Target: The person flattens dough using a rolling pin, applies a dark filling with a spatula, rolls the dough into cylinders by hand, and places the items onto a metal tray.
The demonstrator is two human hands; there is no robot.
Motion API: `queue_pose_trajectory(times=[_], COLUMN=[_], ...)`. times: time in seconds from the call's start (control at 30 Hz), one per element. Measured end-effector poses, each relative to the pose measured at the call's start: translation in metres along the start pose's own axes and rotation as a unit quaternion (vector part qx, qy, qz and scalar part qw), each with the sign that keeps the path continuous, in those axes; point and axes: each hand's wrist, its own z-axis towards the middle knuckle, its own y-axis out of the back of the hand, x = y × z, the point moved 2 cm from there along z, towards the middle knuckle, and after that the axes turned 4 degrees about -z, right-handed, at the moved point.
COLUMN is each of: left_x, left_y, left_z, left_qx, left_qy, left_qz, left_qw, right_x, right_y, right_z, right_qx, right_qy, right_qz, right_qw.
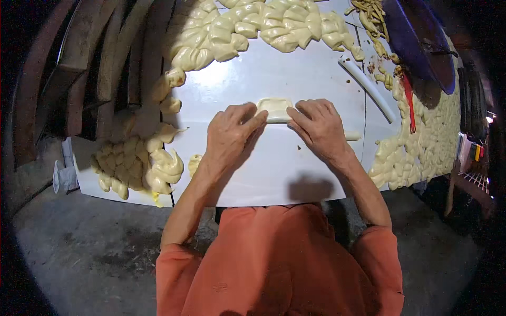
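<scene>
Head view: 2 bare hands work at the middle of a white table (232, 184), over 1 flat, pale, roughly rectangular sheet (274, 105) of what looks like dough. The left hand (232, 129) is at the sheet's left end and the right hand (319, 124) at its right end. On each, the fingers are curled, and thumb and forefinger seem to pinch the sheet's edge; the undersides of the fingers are hidden. The near edge looks thicker than the middle, perhaps folded or rolled.

The sheet looks soft, so the handling probably calls for a light, even pinch, with both thumbs level and both ends moved at the same pace; a harder pull on 1 side could skew or tear it.

Beyond the hands, a broad bank of dough lumps (287, 23) curves along the far side. A heap (124, 163) lies at the near left, and a small piece (194, 164) is just beside the left forearm. To the right, a white rod (369, 90) lies aslant, and a short pale stick (352, 136) shows beside the right forearm. Farther right are many small pieces (400, 163), a red tool (408, 102), brownish strips (371, 18) and a purple basin (429, 34). Dark planks (95, 63) stand at the left.

The stick and the small piece lie nearest the forearms and could be knocked; dark crumbs near the rod might stick to the sheet.
</scene>
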Motion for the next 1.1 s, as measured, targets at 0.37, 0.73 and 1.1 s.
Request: queue_pose_trajectory(times=[0.37,0.73,1.1], left_x=[0.006,0.004,0.017], left_y=[0.002,-0.001,-0.003], left_z=[0.007,0.016,0.026], left_qx=[-0.047,0.010,0.006], left_qy=[0.003,0.008,0.006], left_qz=[-0.019,0.007,0.012], left_qw=[0.999,1.000,1.000], right_x=[0.000,-0.002,-0.012], right_y=[0.003,0.000,-0.007], right_z=[0.010,0.012,0.031], right_qx=[-0.026,0.007,-0.021], right_qy=[-0.020,-0.008,-0.020], right_qz=[0.015,0.028,0.060], right_qw=[0.999,1.000,0.998])
